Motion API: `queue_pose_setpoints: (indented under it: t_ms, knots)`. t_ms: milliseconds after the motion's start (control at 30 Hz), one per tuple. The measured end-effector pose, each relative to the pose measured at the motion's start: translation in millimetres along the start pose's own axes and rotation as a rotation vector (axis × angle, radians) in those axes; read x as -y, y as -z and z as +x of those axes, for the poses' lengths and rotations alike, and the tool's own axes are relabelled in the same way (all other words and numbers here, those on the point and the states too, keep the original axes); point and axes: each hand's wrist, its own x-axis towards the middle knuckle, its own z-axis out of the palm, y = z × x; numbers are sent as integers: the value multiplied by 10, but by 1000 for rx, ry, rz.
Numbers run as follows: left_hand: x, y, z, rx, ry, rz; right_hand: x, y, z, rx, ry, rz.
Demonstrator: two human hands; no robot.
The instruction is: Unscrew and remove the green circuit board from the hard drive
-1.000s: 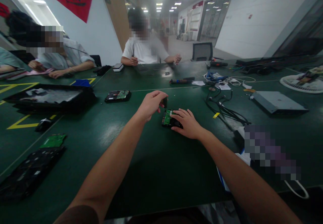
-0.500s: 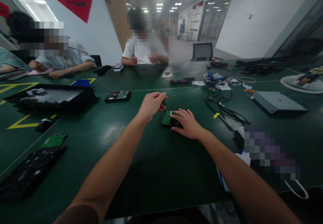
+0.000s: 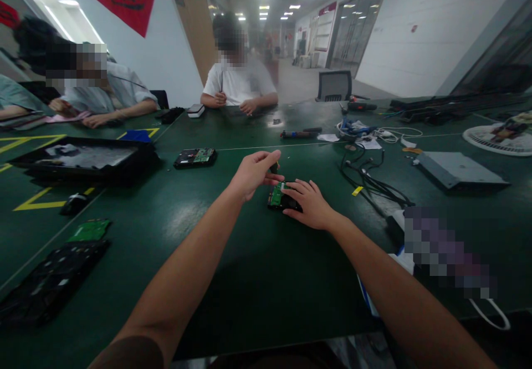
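Note:
A hard drive [image 3: 276, 197] with a green circuit board facing up lies on the table in front of me. My right hand [image 3: 307, 204] grips it from the right, fingers across its top and far edge and the thumb at its near edge. Just above its far left corner is my left hand [image 3: 257, 174], its thumb and fingers closed around a small dark screwdriver-like tool [image 3: 274, 168]. Most of this tool is covered by the fingers, and I cannot tell whether its tip touches the drive.
Another hard drive [image 3: 195, 157] lies farther left. A black tray [image 3: 83, 161], a mouse [image 3: 75, 204] and a dark part with a green board [image 3: 89, 230] are on the left. Black cables [image 3: 369, 183] and a grey metal box [image 3: 461, 168] lie right. People sit across the table.
My left thumb has stretched forward and its fingers have opened out around the dark tool. My right hand and the hard drive have stayed in place. A person opposite has lowered a hand to the table.

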Motion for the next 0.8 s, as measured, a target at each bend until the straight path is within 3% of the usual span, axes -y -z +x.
queue_pose_setpoints:
  t_ms: [200,367,633,800]
  knots:
    - [11,4,24,-32,43,-61,4,5,2,-1,2,-4]
    - [24,21,32,-82,-49,127,9,10,2,0,1,-4]
    - [6,-18,-9,12,70,-17,3,3,3,-3,0,-1]
    - [30,11,32,-80,14,23,6,12,4,3,5,-4]
